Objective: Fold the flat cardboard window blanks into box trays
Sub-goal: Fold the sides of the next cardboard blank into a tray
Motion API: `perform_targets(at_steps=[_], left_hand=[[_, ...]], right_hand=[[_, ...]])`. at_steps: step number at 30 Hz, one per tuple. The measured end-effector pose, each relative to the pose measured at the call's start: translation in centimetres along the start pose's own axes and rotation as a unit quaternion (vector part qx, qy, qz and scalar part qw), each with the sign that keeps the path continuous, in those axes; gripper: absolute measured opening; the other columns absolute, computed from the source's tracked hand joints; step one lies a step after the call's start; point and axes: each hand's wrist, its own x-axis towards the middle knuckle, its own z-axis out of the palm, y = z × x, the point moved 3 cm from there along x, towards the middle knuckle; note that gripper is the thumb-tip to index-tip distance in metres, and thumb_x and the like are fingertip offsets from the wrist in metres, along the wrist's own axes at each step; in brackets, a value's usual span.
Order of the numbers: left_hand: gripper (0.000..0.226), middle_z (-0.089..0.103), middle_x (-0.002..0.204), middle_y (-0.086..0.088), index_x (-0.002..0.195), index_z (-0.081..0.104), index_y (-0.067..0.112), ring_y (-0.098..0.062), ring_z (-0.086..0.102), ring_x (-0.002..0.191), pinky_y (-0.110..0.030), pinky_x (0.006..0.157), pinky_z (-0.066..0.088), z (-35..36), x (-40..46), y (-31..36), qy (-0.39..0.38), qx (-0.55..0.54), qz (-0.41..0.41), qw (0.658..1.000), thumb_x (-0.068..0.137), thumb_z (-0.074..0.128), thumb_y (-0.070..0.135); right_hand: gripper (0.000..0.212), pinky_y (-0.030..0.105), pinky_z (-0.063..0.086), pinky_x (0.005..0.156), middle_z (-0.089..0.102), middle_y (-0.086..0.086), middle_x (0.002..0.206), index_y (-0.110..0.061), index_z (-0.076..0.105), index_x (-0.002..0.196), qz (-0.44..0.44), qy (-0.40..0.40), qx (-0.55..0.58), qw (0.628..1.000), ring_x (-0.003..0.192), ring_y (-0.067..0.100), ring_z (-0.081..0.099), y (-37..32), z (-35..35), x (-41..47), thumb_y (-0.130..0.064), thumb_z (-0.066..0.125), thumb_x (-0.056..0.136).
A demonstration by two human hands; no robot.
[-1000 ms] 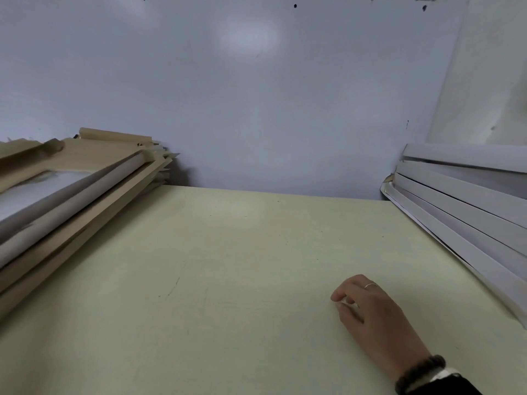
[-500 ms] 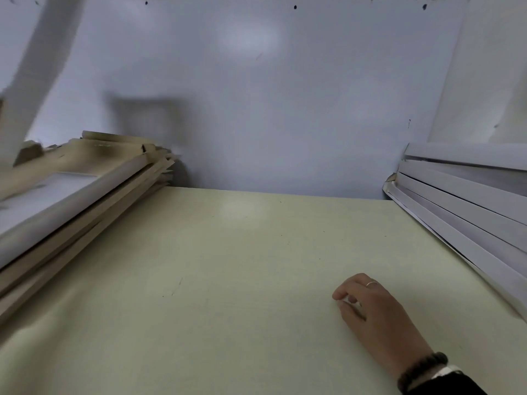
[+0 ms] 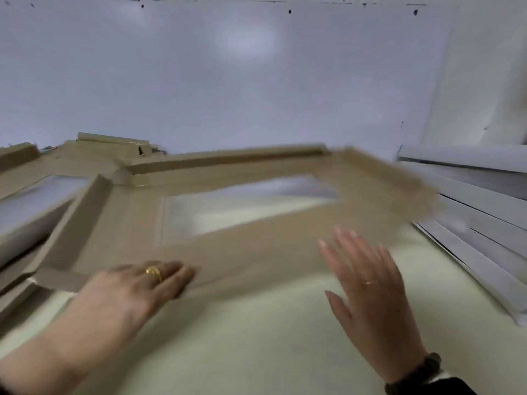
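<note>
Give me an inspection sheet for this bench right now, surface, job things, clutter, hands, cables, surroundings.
Surface: pale green table, bare at front.
Job's things: tan window blank, blurred, over the table; tan stack far left; white stack right.
Clutter: nothing seen.
Hands: left hand holds the blank's near edge; right hand open beside it, contact unclear.
Cables: nothing seen.
Surroundings: white wall behind.

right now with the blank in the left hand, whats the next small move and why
Probably lay the cardboard blank flat on the table and press it down with the right hand. The left hand grips only its near edge, its far end looks raised and blurred with motion, and the right hand is open beside it, apparently holding nothing.
</note>
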Motion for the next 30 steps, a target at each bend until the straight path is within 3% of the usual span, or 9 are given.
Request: perform_targets(at_steps=[3,6,9,12,15,18,20,25,30], left_hand=[[0.047,0.071,0.102,0.002,0.116,0.053,0.018,-0.012,0.07,0.081,-0.018,0.068,0.048,2.3,-1.1,1.1,-0.041,-0.032,0.021,0.998,0.1,0.009,0.022],[0.063,0.072,0.098,0.005,0.104,0.072,0.018,-0.007,0.07,0.078,-0.016,0.068,0.049,3.0,-1.4,2.0,-0.044,-0.062,0.012,0.997,0.101,0.009,0.021],[0.044,0.067,0.111,0.009,0.113,0.067,0.023,-0.008,0.066,0.098,-0.018,0.086,0.041,4.2,-1.7,2.1,-0.103,-0.114,-0.008,0.988,0.084,0.035,0.021],[0.054,0.033,0.145,0.017,0.142,0.026,0.038,-0.002,0.034,0.132,-0.005,0.102,0.011,5.7,-2.0,1.4,-0.187,-0.15,-0.083,0.967,0.089,0.034,0.033],[0.07,-0.025,0.137,0.034,0.125,-0.029,0.053,0.008,-0.021,0.132,0.0,0.089,-0.024,7.8,-3.1,-0.3,-0.215,-0.137,-0.131,0.958,0.07,0.003,0.079],[0.108,-0.028,0.132,0.038,0.128,-0.033,0.046,0.009,-0.021,0.13,-0.008,0.099,-0.01,8.5,-4.2,-1.7,-0.259,-0.14,-0.154,0.943,0.031,-0.024,0.093],[0.114,-0.024,0.134,0.038,0.132,-0.029,0.04,0.009,-0.017,0.13,-0.011,0.101,-0.004,8.8,-5.2,-2.9,-0.227,-0.162,-0.18,0.943,0.032,-0.021,0.094],[0.117,-0.005,0.137,0.043,0.141,-0.006,0.039,0.008,-0.005,0.134,-0.019,0.105,0.008,9.7,-7.0,-5.1,-0.176,-0.198,-0.21,0.941,0.042,0.004,0.101],[0.072,0.004,0.135,0.053,0.128,0.013,0.071,0.021,0.011,0.129,-0.032,0.103,0.026,10.4,-9.4,-7.7,-0.16,-0.228,-0.217,0.936,0.062,0.03,0.092]], right_hand=[[0.096,0.04,0.028,0.102,0.05,0.003,0.136,-0.018,0.05,0.132,-0.02,-0.113,-0.002,0.993,0.127,0.022,0.046,-0.1,1.0,-0.4,-0.001,0.079,0.042],[0.068,0.029,0.033,0.095,0.065,-0.003,0.118,-0.02,0.068,0.111,-0.06,-0.157,0.005,0.986,0.108,0.017,0.062,-0.4,1.7,-0.8,0.0,0.069,0.046],[0.052,0.022,0.045,0.088,0.066,-0.013,0.113,-0.032,0.07,0.103,-0.069,-0.218,0.024,0.973,0.101,0.005,0.064,-1.0,2.1,-0.9,-0.016,0.048,0.059],[0.043,0.021,0.055,0.075,0.065,-0.018,0.113,-0.039,0.069,0.101,-0.09,-0.27,0.051,0.957,0.1,0.0,0.063,-1.6,2.8,-1.3,-0.041,0.055,0.061],[0.045,0.016,0.053,0.077,0.062,-0.02,0.116,-0.042,0.067,0.105,-0.051,-0.292,0.045,0.954,0.105,-0.003,0.06,-1.3,2.8,-1.3,-0.05,0.035,0.074],[0.055,0.016,0.019,0.11,0.007,-0.014,0.149,-0.039,0.028,0.141,-0.018,-0.329,0.051,0.943,0.139,0.001,0.013,0.6,3.2,-1.8,-0.059,0.029,0.09],[0.063,0.017,-0.011,0.109,-0.028,-0.02,0.138,-0.046,-0.004,0.142,-0.011,-0.361,0.048,0.931,0.132,-0.003,-0.024,2.8,3.5,-3.0,-0.063,0.026,0.09],[0.064,0.016,-0.016,0.108,-0.032,-0.03,0.135,-0.052,-0.03,0.12,0.0,-0.388,0.021,0.921,0.128,-0.008,-0.03,5.9,2.6,-4.3,-0.065,0.024,0.088],[0.066,0.012,-0.016,0.107,-0.03,-0.032,0.136,-0.046,-0.033,0.121,0.01,-0.402,0.025,0.915,0.128,-0.009,-0.03,7.5,2.3,-5.1,-0.071,0.011,0.08]])
